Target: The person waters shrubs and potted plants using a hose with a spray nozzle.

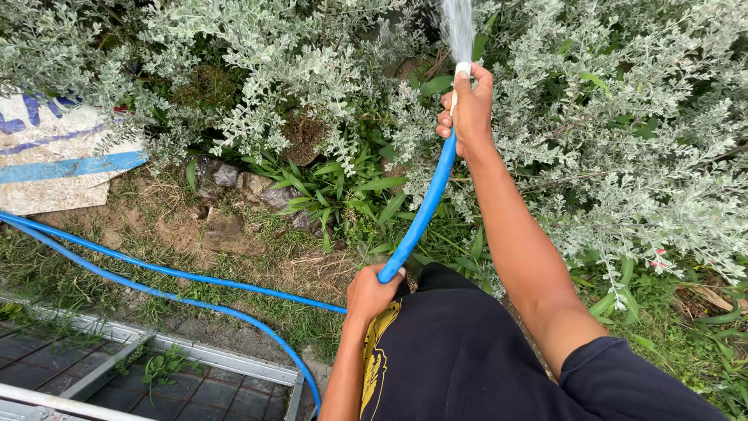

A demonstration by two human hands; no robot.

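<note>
Water sprays from the white tip of my long blue rubber hose, right hand in a tight grip clamped just behind it, thumb over the outlet. Left hand clamps the hose lower down. I'd say keep that thumb steady over the silvery-leaved shrubs. No containers anywhere.

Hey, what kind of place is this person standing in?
Most likely a garden or yard outdoors. Silvery-leaved shrubs fill a bed edged with rough stones, grass and bare soil lie below, and both hands grip a long blue rubber hose spraying water onto the plants.
</note>
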